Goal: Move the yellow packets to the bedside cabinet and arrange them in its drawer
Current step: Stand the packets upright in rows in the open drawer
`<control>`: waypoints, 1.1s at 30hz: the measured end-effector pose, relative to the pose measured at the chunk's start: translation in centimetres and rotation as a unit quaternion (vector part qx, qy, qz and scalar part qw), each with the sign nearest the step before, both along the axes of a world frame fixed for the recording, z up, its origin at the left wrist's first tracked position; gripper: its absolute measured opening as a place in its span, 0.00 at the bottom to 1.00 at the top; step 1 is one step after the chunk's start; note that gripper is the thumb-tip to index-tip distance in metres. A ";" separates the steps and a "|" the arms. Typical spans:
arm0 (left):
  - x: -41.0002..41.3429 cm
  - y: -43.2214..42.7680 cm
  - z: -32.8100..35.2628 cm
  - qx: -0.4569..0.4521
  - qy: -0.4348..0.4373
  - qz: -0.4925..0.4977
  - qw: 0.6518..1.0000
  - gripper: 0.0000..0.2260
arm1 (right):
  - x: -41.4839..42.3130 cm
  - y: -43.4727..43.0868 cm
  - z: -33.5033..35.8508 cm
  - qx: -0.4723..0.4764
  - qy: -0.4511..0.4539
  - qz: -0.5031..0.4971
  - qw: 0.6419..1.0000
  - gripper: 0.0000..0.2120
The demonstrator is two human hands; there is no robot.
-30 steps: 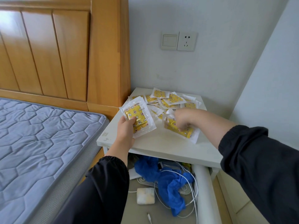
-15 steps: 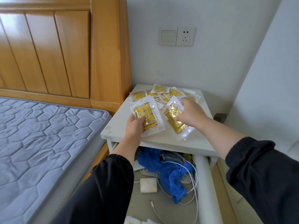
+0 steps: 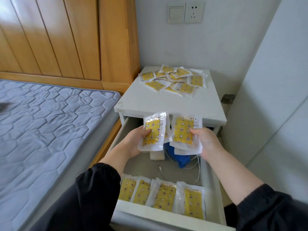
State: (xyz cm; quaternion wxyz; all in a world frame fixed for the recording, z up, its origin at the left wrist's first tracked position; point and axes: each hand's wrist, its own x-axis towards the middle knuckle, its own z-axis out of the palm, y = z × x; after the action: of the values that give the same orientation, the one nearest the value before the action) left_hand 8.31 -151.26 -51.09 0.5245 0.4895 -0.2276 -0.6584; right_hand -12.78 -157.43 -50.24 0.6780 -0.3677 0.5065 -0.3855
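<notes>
The task seemed under half done: the left hand (image 3: 133, 142) and right hand (image 3: 206, 142) each pinched flat yellow plastic-wrapped packets (image 3: 152, 132) over the open white drawer (image 3: 158, 214), a row of packets (image 3: 164, 195) lay in it below the wrists, and a loose heap (image 3: 175, 80) waited beyond the hands on the white surface (image 3: 166, 105).

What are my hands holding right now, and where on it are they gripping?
Two yellow packets: the left hand pinches the left packet at its left edge, thumb on its face; the right hand pinches the right packet at its right edge.
</notes>
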 end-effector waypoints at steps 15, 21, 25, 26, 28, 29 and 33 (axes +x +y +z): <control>4.0 0.3 -3.8 0.137 -0.351 0.064 0.924 0.10 | 2.2 3.9 -7.3 0.224 0.039 0.077 0.971 0.08; 5.3 0.6 -4.7 0.092 -0.433 -0.020 0.896 0.10 | 6.2 5.7 -9.9 0.231 0.112 0.158 0.953 0.08; 5.2 0.3 -4.4 0.068 -0.407 0.026 0.910 0.06 | 10.1 7.4 -11.2 0.235 0.102 0.190 0.948 0.06; 5.2 0.3 -4.4 0.065 -0.398 0.032 0.915 0.06 | 11.0 7.7 -11.6 0.232 0.101 0.202 0.946 0.07; 5.2 0.2 -4.4 0.063 -0.383 0.039 0.921 0.08 | 12.4 8.3 -12.1 0.228 0.115 0.237 0.937 0.08; 5.2 0.2 -4.4 0.064 -0.377 0.041 0.923 0.08 | 12.8 8.7 -12.1 0.224 0.135 0.262 0.929 0.07; 5.1 0.0 -4.4 0.072 -0.382 0.046 0.920 0.11 | 13.0 9.6 -11.9 0.180 0.223 0.352 0.891 0.11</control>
State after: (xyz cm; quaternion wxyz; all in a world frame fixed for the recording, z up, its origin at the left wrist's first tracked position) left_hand 13.43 -151.22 -55.51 0.3905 0.7501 -0.3405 -0.4111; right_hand 0.27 -147.83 -62.09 0.6927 -0.4705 0.5423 0.0687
